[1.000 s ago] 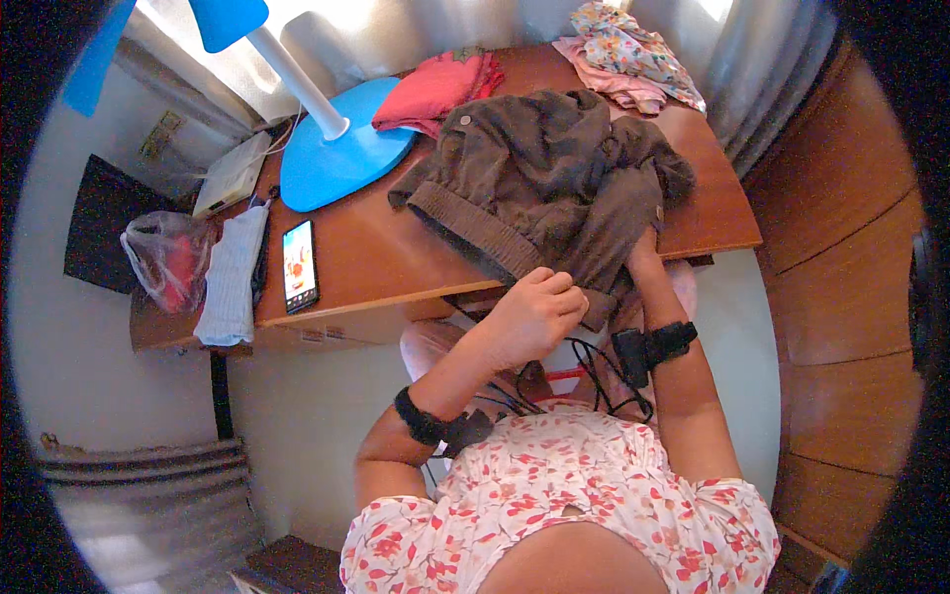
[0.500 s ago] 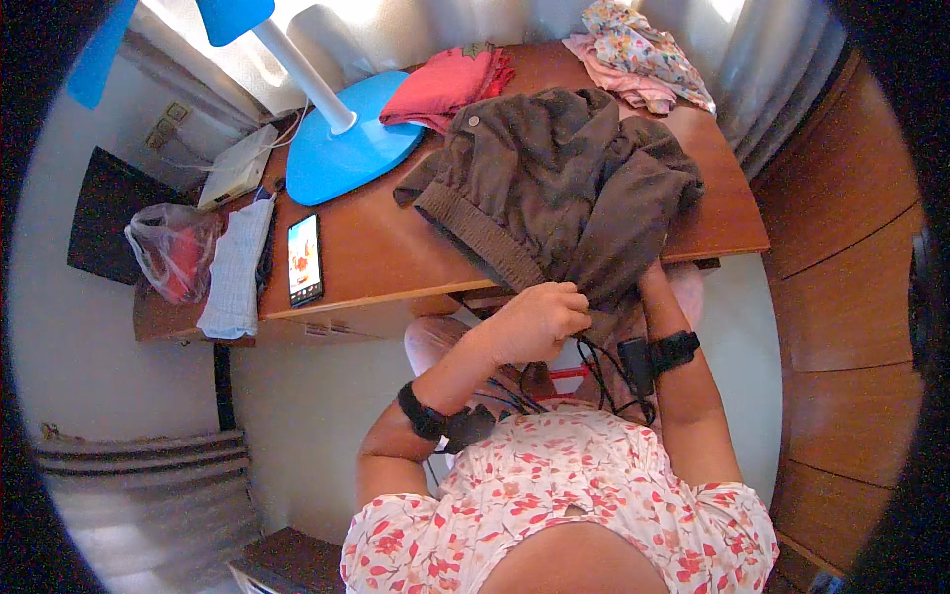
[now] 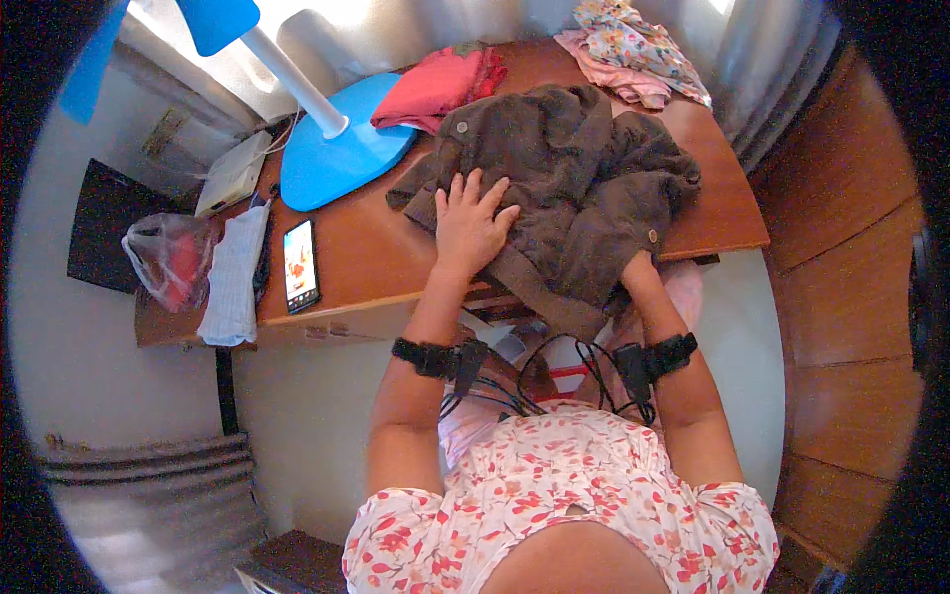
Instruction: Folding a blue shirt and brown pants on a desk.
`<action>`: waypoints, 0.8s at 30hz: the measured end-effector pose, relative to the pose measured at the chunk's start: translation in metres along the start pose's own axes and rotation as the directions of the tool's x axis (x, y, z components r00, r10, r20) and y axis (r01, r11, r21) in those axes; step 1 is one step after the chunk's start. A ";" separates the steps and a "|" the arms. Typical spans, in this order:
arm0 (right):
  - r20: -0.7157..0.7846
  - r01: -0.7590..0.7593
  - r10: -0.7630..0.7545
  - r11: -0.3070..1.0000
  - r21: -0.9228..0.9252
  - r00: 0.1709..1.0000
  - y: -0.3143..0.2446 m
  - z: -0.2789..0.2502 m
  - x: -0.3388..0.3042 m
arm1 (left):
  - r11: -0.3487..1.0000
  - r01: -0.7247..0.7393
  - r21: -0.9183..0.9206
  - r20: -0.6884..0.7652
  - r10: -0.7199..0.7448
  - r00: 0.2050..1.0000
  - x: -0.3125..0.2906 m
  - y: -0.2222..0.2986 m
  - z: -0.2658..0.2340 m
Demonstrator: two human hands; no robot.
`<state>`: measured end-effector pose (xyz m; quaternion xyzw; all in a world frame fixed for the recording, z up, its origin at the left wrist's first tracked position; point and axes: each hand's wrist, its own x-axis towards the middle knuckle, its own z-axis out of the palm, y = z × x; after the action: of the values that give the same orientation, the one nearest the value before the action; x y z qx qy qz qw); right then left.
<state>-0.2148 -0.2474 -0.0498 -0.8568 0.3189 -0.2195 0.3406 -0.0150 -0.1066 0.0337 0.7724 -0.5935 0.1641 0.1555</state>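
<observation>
A dark brown jacket [image 3: 559, 163] with a ribbed hem and round buttons lies bunched on the wooden desk, its lower part hanging over the near edge. Spread across its left part is my left hand [image 3: 470, 226], open, palm down and fingers apart. My right hand [image 3: 639, 272] reaches into the cloth by a button at the near right side. Its fingers are hidden there, so whether they grip anything does not show.
Behind the jacket are a folded red cloth [image 3: 435, 91] and floral and pink cloths [image 3: 638, 54]. To the left, a blue lamp base [image 3: 346, 153], a phone [image 3: 300, 265], a pale cloth [image 3: 235, 272] and a plastic bag [image 3: 173, 259] rest on the desk [image 3: 381, 252]. Black cables [image 3: 584, 346] hang before me.
My left hand has let go of the near hem, moved forward and left, and flattened on the jacket. The hem has dropped lower, and a button now shows beside my right hand.
</observation>
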 end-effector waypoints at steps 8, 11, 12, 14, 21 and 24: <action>0.041 0.004 -0.002 0.999 -0.041 0.999 0.002 -0.011 -0.010 | 0.995 0.083 -0.061 0.030 -0.081 0.996 -0.005 -0.006 0.008; 0.033 0.013 -0.012 0.999 -0.034 0.999 -0.002 -0.007 -0.013 | 0.993 0.097 -0.061 0.035 -0.095 0.995 -0.006 -0.006 0.008; 0.028 0.018 -0.018 0.999 -0.026 0.999 -0.006 -0.005 -0.015 | 0.993 0.107 -0.056 0.039 -0.105 0.994 -0.006 -0.006 0.008; 0.012 0.025 -0.025 1.000 0.004 1.000 -0.017 0.000 -0.019 | 0.992 0.106 -0.063 0.028 -0.104 0.994 -0.006 -0.007 0.009; 0.032 0.297 -0.338 0.774 -0.559 0.941 0.026 0.019 -0.023 | 0.994 0.096 -0.057 0.001 -0.096 0.995 -0.005 -0.005 0.010; -0.130 0.274 -0.311 0.930 -0.243 0.941 0.074 0.022 -0.028 | 0.993 0.092 -0.073 0.007 -0.092 0.996 0.000 0.001 0.010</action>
<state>-0.2505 -0.2602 -0.1225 -0.9061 0.2368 -0.3017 0.1786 -0.0153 -0.1112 0.0243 0.7931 -0.5631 0.1336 0.1900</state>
